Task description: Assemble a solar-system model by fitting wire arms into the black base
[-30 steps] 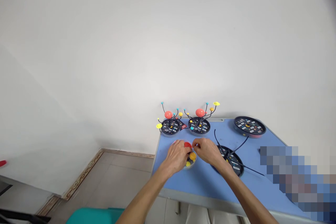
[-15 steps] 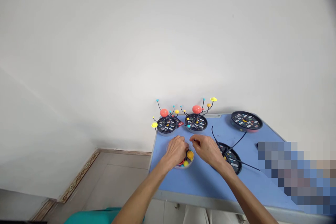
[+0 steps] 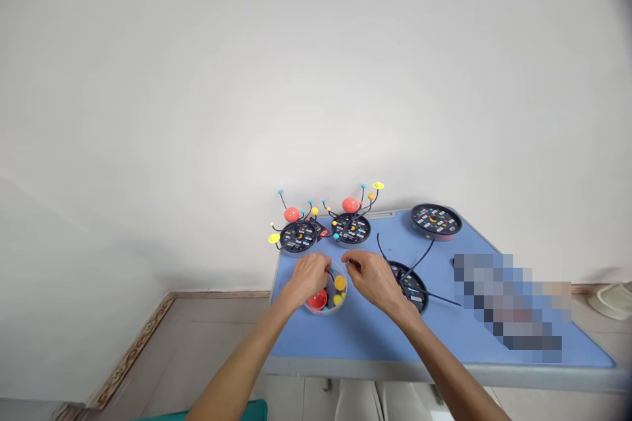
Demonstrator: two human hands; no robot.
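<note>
My left hand is over the near left of a small round clear dish, its fingertips dipping toward the dish's far side. In the dish lie a red half-sphere, an orange-yellow ball and a small yellow ball. My right hand hangs just right of the dish with its fingers bunched, and whatever they might pinch is hidden. Behind the dish stand two assembled planet models on black round bases, the nearer one with a salmon-red ball.
The blue table has a grey front edge. A flat black disc base lies at its far right, and another with loose black wires lies right of my right hand. A pixelated patch covers the right side. Wall and tiled floor surround it.
The whole scene has shifted left and up in view. The red half-sphere now shows in the dish's near left, and my right hand has moved closer to the dish.
</note>
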